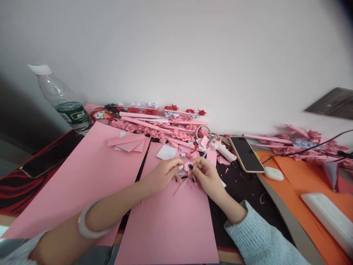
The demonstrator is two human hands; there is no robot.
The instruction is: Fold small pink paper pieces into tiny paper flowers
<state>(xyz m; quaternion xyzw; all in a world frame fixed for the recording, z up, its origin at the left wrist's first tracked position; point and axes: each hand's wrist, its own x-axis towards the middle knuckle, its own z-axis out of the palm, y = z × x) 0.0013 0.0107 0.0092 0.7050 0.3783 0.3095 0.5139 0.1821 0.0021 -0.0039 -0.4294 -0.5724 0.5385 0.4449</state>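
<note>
A small folded pink paper flower (187, 166) is pinched between my two hands over a sheet of pink paper (171, 224). My left hand (165, 175) grips its left side with thumb and forefinger. On the other side, the dark-nailed fingers of my right hand (205, 176) press against it. Just below the fingers a thin pink paper strip or stem (180, 187) slants down; whether it joins the flower I cannot tell. A white paper square (166, 152) lies just beyond my left hand. Folded pink paper pieces (128, 142) rest further left.
Pink paper stems with flowers (157, 129) are heaped along the wall. To the right are a pink glue gun (222, 149), a phone (246, 154), a white mouse (273, 173) and a white keyboard (328, 213). A water bottle (64, 101) and another phone (49, 156) are at left.
</note>
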